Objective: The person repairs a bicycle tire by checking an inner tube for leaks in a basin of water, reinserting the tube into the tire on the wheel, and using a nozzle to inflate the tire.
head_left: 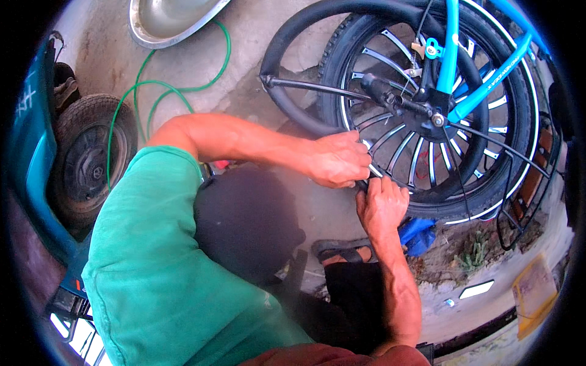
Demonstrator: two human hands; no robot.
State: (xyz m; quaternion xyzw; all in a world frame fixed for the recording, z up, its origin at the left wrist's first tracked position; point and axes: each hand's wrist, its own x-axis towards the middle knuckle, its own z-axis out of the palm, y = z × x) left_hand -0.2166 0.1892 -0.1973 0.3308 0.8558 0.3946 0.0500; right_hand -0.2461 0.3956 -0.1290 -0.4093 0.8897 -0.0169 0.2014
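Observation:
A bicycle wheel (421, 146) with black and silver spokes lies in front of me, its black tyre (332, 91) around it. A loose black inner tube (273, 55) loops out past the tyre on the left. My left hand (339, 160) is closed at the wheel's near left edge, fingers curled over the tyre. Just below it, my right hand (383, 204) grips the same stretch with bent fingers. A short silver piece (374, 171) shows between the hands; whether it is a lever or part of the rim, I cannot tell.
The blue bicycle frame (448, 55) and a dark rear rack (537, 177) adjoin the wheel. Behind lie a metal basin (174, 27) and green hose (201, 88). A vehicle's wheel (91, 158) stands at left. Blue cloth (418, 236) lies below the tyre, near my sandalled foot (345, 252).

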